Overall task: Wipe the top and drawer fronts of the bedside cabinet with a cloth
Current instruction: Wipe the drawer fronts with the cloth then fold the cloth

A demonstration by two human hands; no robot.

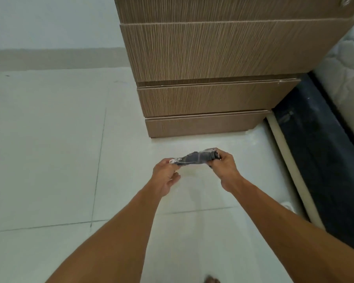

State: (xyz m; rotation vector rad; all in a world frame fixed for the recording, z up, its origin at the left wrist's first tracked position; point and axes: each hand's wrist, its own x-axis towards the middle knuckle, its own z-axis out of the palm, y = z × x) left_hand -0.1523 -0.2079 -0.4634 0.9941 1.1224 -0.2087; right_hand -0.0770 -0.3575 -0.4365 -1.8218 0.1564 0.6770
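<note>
While both arms reach out over the tiled floor [49,160], the left hand [166,174] and right hand [225,167] each pinch an end of the dark cloth [193,158], stretched taut between them. Cabinet [213,78] stands just beyond, drawers closed. Bed [345,74] at far right.

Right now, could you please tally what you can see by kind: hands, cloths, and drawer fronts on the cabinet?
Hands: 2, the left hand and right hand
Cloths: 1, a dark cloth stretched between both hands
Drawer fronts: 3 visible, upper, middle, lowest
Total: 6
</note>
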